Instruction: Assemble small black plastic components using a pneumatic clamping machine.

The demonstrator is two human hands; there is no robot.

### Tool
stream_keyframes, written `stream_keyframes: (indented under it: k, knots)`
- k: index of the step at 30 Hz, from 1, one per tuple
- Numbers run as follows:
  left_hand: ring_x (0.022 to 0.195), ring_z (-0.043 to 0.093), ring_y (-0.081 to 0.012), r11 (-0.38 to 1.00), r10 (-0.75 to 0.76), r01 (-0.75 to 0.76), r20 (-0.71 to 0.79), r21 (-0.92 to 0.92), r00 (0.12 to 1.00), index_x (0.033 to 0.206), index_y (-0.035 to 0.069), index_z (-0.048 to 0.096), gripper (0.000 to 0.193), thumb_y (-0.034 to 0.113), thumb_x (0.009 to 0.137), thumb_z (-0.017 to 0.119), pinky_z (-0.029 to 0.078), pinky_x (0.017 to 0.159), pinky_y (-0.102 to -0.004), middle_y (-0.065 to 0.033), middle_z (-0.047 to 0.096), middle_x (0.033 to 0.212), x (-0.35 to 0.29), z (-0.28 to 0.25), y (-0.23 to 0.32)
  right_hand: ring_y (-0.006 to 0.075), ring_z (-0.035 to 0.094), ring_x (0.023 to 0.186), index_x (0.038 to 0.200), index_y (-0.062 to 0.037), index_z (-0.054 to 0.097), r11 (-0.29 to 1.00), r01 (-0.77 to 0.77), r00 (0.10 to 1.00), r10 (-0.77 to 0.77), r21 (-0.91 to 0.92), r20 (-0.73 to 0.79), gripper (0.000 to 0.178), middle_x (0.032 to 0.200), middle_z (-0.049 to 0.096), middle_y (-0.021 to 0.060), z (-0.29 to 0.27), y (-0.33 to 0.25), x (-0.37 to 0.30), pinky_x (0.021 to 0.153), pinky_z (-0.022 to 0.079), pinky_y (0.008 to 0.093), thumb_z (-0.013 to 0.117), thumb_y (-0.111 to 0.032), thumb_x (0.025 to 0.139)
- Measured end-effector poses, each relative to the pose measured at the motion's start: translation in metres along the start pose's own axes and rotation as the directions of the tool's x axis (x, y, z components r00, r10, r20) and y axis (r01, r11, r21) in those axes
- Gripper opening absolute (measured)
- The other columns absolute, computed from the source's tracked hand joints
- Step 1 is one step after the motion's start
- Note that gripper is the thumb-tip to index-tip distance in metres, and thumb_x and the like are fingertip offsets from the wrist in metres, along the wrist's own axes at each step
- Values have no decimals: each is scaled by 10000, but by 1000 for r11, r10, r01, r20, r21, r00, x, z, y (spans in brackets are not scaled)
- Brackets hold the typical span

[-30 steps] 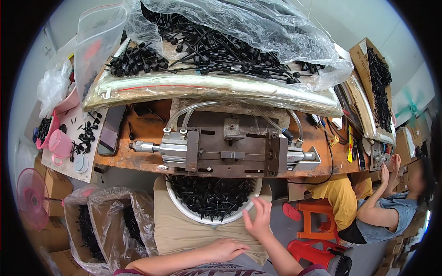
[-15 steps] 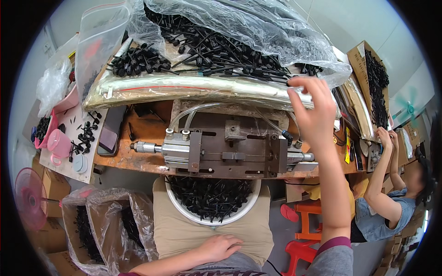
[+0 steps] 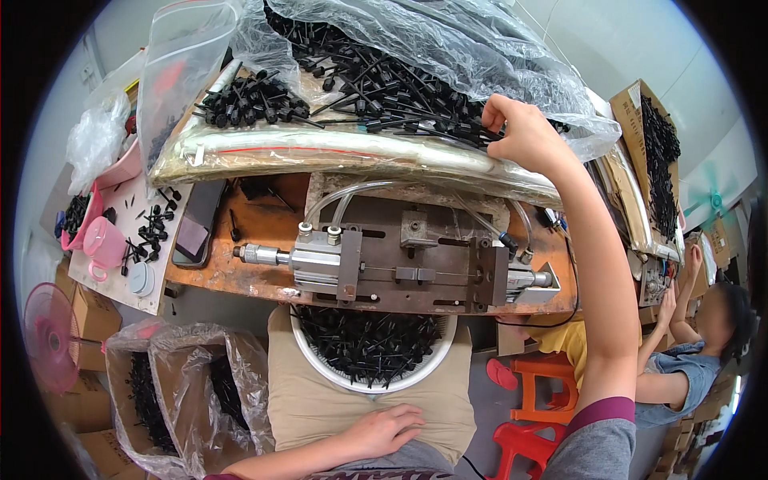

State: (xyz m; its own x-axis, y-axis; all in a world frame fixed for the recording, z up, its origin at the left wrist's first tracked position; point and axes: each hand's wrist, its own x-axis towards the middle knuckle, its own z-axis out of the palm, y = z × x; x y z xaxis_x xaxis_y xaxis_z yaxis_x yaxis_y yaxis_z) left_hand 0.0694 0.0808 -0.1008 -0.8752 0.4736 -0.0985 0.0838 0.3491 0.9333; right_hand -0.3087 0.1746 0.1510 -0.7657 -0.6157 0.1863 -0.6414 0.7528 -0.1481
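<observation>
My right hand (image 3: pixel 522 134) reaches up into a big heap of small black plastic parts (image 3: pixel 384 80) lying on a clear plastic sheet, fingers closed among the pieces at the heap's right edge. My left hand (image 3: pixel 386 430) rests flat on my lap, fingers spread, holding nothing, just below a white bowl (image 3: pixel 322 364) full of the same black parts. Between bowl and heap sits a metal pneumatic press fixture (image 3: pixel 400 268) with clear hoses on a worn wooden bench (image 3: pixel 224 272).
Clear bags (image 3: pixel 172 384) with black parts stand at lower left beside a pink fan (image 3: pixel 50 336). Pink cups (image 3: pixel 104 240) and loose parts lie on a white board at left. Another person (image 3: pixel 696 352) sits at right near red stools (image 3: pixel 536 400); a cardboard box (image 3: pixel 648 136) holds more parts.
My right hand rose from my lap, passed over the press and has reached the heap of black parts. My left hand stayed on my lap.
</observation>
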Motion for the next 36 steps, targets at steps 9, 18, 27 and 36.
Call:
stream_keyframes:
  k: [9, 18, 27, 36]
  knots:
    - [1014, 631, -308, 1000, 9, -9, 11, -16, 1000, 1095, 77, 649, 254, 259, 950, 548, 513, 876, -409, -77, 614, 1183, 0, 2, -2, 269, 615, 779, 915, 39, 647, 999, 14, 999, -12, -48, 42, 302, 835, 629, 149, 1, 6, 1, 732, 491, 362, 709, -86, 647]
    - [1038, 621, -302, 1000, 6, -6, 47, -2, 999, 1115, 72, 644, 272, 267, 956, 541, 507, 885, -398, -81, 620, 1179, 0, 1, -1, 230, 577, 696, 924, 23, 653, 987, 148, 979, -155, -65, -132, 286, 701, 574, 125, -2, 19, -13, 672, 471, 351, 761, -134, 711]
    - [1023, 625, -290, 1000, -17, 15, 96, 20, 995, 1124, 91, 661, 295, 306, 972, 526, 508, 870, -387, -87, 657, 1089, 2, -1, 2, 247, 603, 620, 916, 22, 644, 989, -62, 986, 81, 132, -148, 254, 682, 633, 134, -18, 18, -23, 625, 462, 361, 722, -192, 802]
    - [1016, 627, -292, 999, -33, 29, 109, 40, 994, 1114, 89, 667, 296, 307, 971, 526, 507, 869, -383, -93, 661, 1075, 2, 1, 3, 120, 609, 590, 940, -13, 662, 880, -3, 948, 153, 474, -279, 194, 707, 655, 51, -14, 25, -23, 590, 493, 278, 677, -163, 819]
